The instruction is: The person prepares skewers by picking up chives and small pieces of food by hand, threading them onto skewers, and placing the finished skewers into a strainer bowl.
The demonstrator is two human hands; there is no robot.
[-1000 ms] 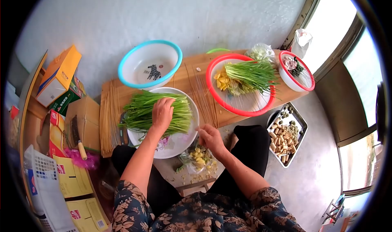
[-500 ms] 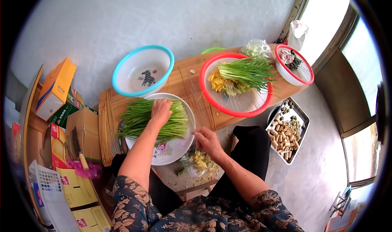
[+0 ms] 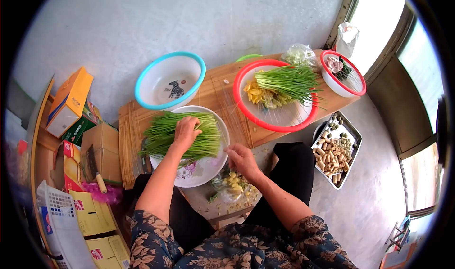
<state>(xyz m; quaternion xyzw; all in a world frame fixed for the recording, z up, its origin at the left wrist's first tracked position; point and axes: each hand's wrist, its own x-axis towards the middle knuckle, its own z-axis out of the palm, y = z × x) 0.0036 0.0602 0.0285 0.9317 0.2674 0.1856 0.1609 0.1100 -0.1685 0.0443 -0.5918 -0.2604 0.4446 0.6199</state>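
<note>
A pile of green garlic chives (image 3: 161, 132) lies across a white plate (image 3: 214, 167) with a floral print. On top of the chives is my left hand (image 3: 187, 132), its fingers curled down and closed on some stalks. Just off the plate's right rim, my right hand (image 3: 242, 160) has its thumb and fingers pinched together. Whatever it may hold is too thin to make out. Left of the plate lies a bundle of thin bamboo skewers (image 3: 127, 148).
Behind the plate stands a blue-rimmed basin (image 3: 187, 63). A red-rimmed basin (image 3: 244, 109) holds more chives and yellow pieces. A smaller red-rimmed bowl (image 3: 339, 90) is farther right. Below is a metal tray (image 3: 353, 138) of cut pieces. A knife (image 3: 101, 183) and boxes are left.
The view has shifted slightly, so the tabletop sits a little to the right. Both hands stay in nearly the same places, with the left hand's fingers bent a bit more into the chives.
</note>
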